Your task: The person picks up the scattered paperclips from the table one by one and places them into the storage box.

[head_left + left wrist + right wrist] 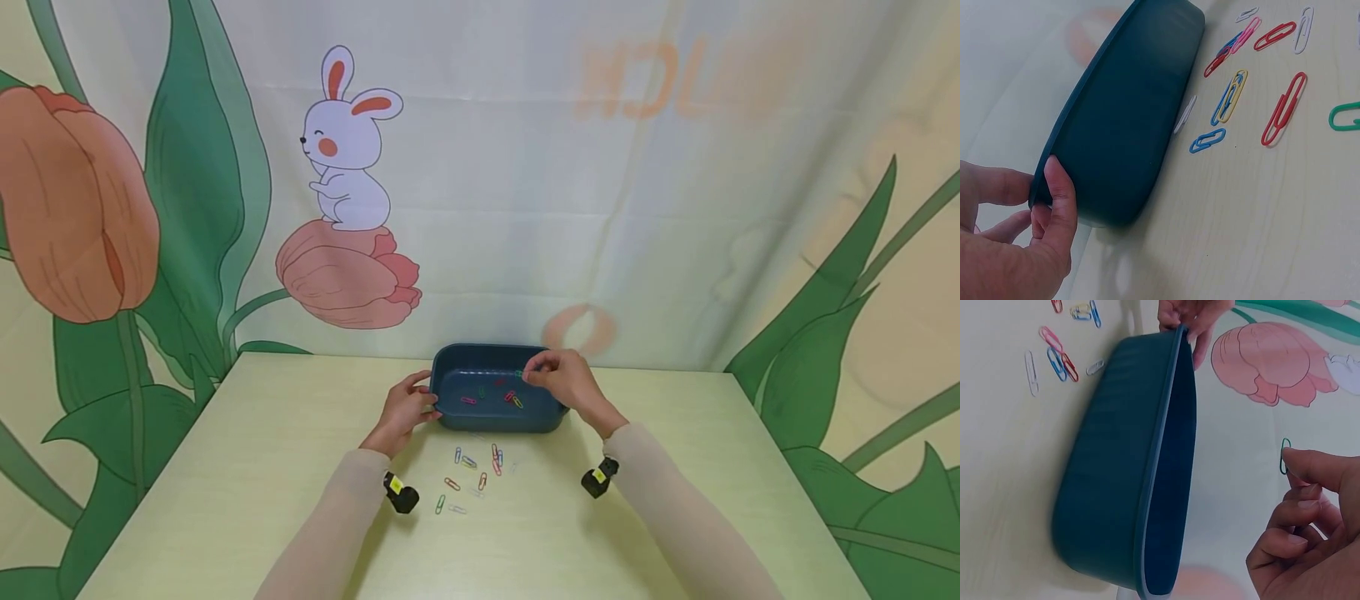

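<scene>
A dark teal plastic bin (495,423) stands near the back of the table, with several coloured paper clips on its floor, among them a yellow clip (517,402) and a pink clip (468,401). My left hand (403,410) grips the bin's left end, thumb and fingers on either side of the rim in the left wrist view. Over the bin's right part, my right hand (566,382) pinches a green paper clip (1282,464) between thumb and index finger. Its other fingers are curled.
Loose paper clips lie on the pale wooden table (285,500) in front of the bin, including a red clip (1284,109), a green clip (440,504) and a white clip (457,509). A printed curtain (480,208) hangs close behind the table.
</scene>
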`<state>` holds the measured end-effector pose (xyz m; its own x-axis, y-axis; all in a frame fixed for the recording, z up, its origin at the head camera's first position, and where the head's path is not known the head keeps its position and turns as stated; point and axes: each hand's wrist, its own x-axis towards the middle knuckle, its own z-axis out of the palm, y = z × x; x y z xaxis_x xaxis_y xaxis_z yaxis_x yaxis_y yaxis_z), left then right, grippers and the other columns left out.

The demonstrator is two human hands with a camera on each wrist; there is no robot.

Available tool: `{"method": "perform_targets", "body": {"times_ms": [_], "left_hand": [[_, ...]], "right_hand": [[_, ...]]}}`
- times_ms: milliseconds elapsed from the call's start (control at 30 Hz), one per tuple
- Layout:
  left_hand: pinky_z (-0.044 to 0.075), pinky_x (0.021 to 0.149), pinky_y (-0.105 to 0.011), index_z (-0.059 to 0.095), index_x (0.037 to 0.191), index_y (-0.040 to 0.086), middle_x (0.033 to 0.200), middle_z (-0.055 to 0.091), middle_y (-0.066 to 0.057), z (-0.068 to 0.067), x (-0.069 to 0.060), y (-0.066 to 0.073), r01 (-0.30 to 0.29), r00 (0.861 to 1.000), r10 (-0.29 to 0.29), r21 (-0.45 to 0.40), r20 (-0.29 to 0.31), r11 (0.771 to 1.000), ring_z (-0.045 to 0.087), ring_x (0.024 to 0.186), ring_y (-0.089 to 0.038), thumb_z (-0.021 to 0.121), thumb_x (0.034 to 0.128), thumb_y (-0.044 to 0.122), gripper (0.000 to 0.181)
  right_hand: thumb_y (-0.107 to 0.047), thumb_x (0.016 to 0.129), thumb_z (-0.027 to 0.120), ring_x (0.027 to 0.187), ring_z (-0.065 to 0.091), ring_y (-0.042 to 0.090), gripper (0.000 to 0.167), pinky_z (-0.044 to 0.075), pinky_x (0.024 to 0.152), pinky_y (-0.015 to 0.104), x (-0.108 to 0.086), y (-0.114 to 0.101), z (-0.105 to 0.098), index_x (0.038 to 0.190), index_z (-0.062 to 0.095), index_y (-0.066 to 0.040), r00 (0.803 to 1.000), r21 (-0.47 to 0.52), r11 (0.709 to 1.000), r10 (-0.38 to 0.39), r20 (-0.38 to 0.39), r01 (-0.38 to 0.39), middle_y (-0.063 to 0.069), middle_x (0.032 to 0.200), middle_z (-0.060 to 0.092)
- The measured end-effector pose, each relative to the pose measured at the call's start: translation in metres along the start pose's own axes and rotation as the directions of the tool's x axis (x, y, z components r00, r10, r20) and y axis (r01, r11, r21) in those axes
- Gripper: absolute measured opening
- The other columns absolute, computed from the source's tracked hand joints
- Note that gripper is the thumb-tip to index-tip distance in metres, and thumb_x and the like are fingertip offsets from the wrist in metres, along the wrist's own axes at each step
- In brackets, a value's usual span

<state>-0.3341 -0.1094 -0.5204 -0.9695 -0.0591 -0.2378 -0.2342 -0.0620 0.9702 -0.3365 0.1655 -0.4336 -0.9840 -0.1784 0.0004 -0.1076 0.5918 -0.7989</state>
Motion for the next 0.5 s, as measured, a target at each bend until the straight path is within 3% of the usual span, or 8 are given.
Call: {"method": "perform_targets", "body": {"times_ms": [300, 500], "left_hand": [[0.060, 0.078, -0.032, 0.047, 0.144, 0.011, 0.105, 0.045, -0.008, 0.000, 0.000, 0.001, -0.001, 1.000, 0.001, 0.007, 0.001, 1.000, 0.056, 0.083, -0.020, 0.053, 0.0936, -0.001, 0.053], [0.060, 0.075, -0.029, 0.046, 0.145, 0.011, 0.103, 0.045, -0.008, 0.000, 0.000, 0.001, -0.009, 1.000, 0.009, 0.007, 0.003, 1.000, 0.056, 0.081, -0.018, 0.054, 0.0931, -0.001, 0.053]], "right_hand": [[-0.026, 0.090, 0.071, 0.071, 0.054, 0.021, 0.006, 0.044, 0.066, 0.033, 0.027, 0.005, 0.008, 0.089, 0.074, -0.020, 0.999, -0.022, 0.999, 0.030, -0.011, -0.030, 0.008, 0.081, 0.065], [-0.024, 0.089, 0.072, 0.072, 0.054, 0.025, 0.006, 0.042, 0.064, 0.033, 0.038, 0.009, 0.015, 0.089, 0.074, -0.019, 0.998, -0.009, 0.998, 0.056, -0.011, -0.056, 0.007, 0.077, 0.064]]}}
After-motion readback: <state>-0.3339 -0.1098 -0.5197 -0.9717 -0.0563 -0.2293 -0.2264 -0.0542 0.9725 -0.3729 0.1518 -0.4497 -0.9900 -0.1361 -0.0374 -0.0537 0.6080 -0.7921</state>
